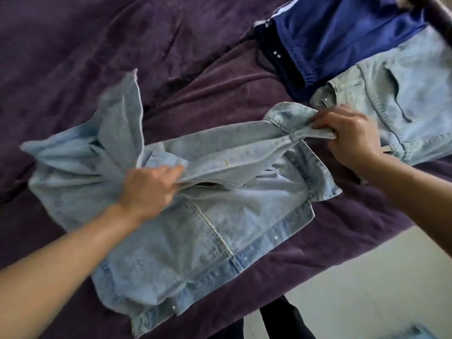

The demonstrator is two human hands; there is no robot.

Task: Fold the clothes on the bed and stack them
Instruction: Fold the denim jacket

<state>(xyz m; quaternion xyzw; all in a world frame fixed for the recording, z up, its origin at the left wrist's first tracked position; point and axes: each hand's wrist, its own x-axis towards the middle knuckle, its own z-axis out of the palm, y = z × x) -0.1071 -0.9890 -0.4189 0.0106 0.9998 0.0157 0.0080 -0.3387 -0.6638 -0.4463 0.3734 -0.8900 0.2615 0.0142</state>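
A pale blue denim jacket point(203, 243) lies spread on the purple bed cover point(122, 45), snap buttons along its front edge. My left hand point(149, 189) grips a fold of the jacket near its middle, lifting the fabric. My right hand point(352, 135) pinches the collar end at the right. One sleeve point(122, 111) sticks up, blurred, at the upper left. Folded light denim jeans point(401, 101) lie at the right, with a folded blue garment with white stripes point(342, 33) behind them.
The bed's edge runs diagonally at the lower right, with pale floor point(367, 289) beyond it. A dark garment point(281, 321) shows at the bed's edge at the bottom. A dark rounded object point(440, 18) sits at the top right corner.
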